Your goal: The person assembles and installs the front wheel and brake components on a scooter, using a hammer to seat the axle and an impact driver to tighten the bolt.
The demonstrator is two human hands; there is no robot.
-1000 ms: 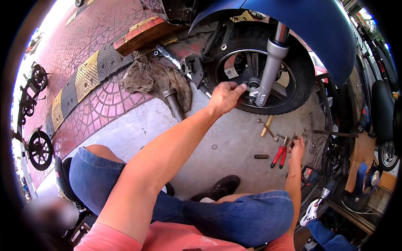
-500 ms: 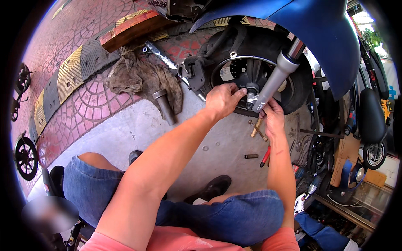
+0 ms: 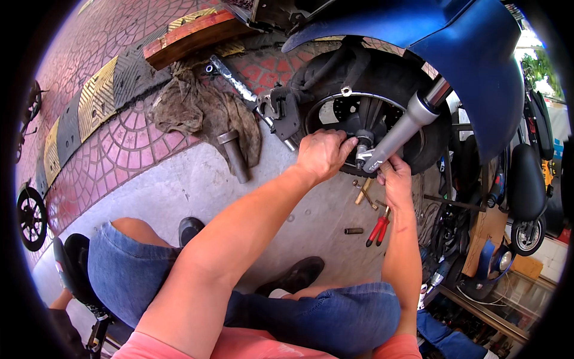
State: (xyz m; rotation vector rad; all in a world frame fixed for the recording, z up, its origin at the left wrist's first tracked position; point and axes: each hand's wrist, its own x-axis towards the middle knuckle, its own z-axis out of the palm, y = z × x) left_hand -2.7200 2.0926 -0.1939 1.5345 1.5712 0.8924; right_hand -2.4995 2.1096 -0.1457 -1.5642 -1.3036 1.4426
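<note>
Concrete floor (image 3: 263, 221) meeting pink paving (image 3: 134, 134); a wheel (image 3: 372, 110) near the floor's far edge.
Left of the axle end (image 3: 360, 161), the left hand (image 3: 323, 156) is half-curled, thumb beside it; at the fork leg's (image 3: 397, 137) lower end, the right hand (image 3: 396, 180) is loosely curled, fingertips hidden. What either hand holds cannot be told. Blue fender (image 3: 460, 66), cropped above, overlaps the wheel.

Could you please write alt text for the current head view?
A person's left hand is beside the hub of a wheel, the right hand at the lower end of a grey fork leg. Red-handled pliers and a brown rag lie nearby.
</note>
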